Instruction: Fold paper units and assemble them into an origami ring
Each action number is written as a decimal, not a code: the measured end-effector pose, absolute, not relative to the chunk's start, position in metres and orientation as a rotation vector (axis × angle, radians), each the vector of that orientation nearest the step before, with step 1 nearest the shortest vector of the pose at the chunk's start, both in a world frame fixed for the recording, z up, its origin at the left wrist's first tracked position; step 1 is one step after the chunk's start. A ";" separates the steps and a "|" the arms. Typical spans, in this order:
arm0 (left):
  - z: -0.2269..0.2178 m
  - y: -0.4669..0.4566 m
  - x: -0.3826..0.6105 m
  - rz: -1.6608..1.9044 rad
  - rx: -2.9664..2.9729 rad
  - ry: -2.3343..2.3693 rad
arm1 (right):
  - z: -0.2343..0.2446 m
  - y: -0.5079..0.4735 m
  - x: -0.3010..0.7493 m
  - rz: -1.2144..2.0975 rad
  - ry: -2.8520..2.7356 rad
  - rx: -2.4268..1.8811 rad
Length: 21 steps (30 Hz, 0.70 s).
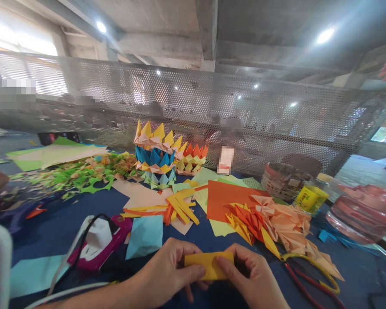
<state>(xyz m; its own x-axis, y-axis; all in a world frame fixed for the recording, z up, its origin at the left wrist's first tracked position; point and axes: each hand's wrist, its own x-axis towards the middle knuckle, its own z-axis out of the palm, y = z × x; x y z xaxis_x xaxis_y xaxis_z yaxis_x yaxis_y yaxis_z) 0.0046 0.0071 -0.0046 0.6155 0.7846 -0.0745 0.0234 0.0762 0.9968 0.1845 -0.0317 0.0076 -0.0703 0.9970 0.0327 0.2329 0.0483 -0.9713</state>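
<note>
A folded yellow strip of paper (210, 259) is held level between both hands, low in the middle of the view. My left hand (172, 270) pinches its left end, thumb on the front face. On the right end, my right hand (249, 272) grips it the same way, with the thumb pressed near the middle. Just behind the left hand lies a light blue paper square (144, 236). Orange folded paper pieces (249, 221) and peach ones (287, 223) are heaped beyond the right hand. Scissors with red and yellow handles (297, 270) lie to its right.
Crown-like paper rings (154, 156) stand stacked at the back, before a perforated metal screen (193, 98). A purple power strip (99, 249) with cables is at left. Paper scraps (93, 167) pile behind it. A bottle (313, 193) and pink container (363, 210) stand right.
</note>
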 end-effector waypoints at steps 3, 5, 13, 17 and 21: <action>-0.004 0.007 0.004 0.657 1.396 0.743 | 0.007 -0.032 0.185 1.095 -1.439 -1.314; -0.004 0.007 0.004 0.659 1.402 0.739 | 0.005 -0.031 0.185 1.068 -1.435 -1.322; -0.005 0.007 0.004 0.653 1.423 0.764 | -0.001 -0.029 0.187 1.073 -1.423 -1.333; -0.005 0.007 0.004 0.655 1.434 0.764 | 0.000 -0.029 0.188 1.104 -1.455 -1.313; -0.006 0.007 0.004 0.650 1.445 0.784 | 0.001 -0.029 0.188 1.078 -1.467 -1.326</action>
